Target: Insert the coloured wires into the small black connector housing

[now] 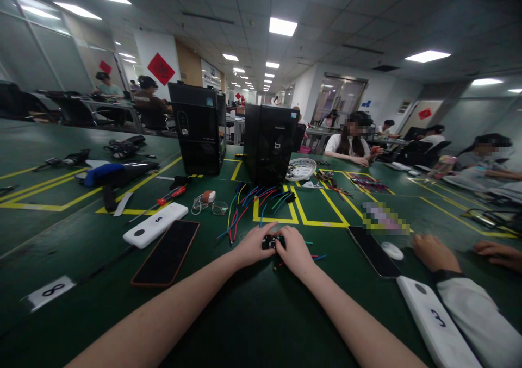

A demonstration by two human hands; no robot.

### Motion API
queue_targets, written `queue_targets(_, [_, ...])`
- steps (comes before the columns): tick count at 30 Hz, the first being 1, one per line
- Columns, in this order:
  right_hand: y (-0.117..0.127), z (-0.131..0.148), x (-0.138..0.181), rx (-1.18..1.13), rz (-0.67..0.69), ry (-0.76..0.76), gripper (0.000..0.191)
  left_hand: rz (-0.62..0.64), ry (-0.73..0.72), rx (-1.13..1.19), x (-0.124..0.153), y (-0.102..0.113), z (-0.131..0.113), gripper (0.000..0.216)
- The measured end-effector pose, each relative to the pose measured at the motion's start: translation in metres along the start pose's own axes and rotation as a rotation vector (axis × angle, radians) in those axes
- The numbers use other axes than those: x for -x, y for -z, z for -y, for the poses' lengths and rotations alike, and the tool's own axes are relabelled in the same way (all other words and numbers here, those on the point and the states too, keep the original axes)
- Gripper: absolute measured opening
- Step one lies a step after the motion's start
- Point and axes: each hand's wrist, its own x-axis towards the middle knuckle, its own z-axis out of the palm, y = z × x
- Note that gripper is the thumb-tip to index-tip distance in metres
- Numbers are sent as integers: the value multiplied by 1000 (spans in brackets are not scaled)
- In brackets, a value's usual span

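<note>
Straight ahead on the green table [253, 324], the left hand [255, 247] and right hand [296, 252] meet, both pinching one small black part [273, 242], possibly a connector. Beyond lie coloured wires [244, 205], two black computer towers [202, 131], two phones [167, 253] and two white power banks [155, 225].

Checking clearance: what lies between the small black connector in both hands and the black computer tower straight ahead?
Head view: a loose bundle of coloured wires on the green table.

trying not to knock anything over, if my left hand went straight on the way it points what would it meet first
The small black part that the left hand touches, with the right hand right behind it. The loose wires seem to lie off that line, but depth is unclear.
</note>
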Motion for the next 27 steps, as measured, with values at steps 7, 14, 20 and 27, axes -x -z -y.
queue_targets(7, [5, 0, -6, -116, -157, -86, 12, 24, 20, 26, -1, 4, -6, 78])
queue_targets(14, [49, 1, 2, -133, 111, 159, 12, -34, 19, 80, 0, 3, -3, 72])
queue_targets(20, [50, 12, 15, 122, 387, 179, 16, -214, 73, 99, -2, -5, 7, 70])
queue_targets(27, [40, 11, 16, 418, 481, 27, 30, -237, 88, 20, -1, -1, 3, 65])
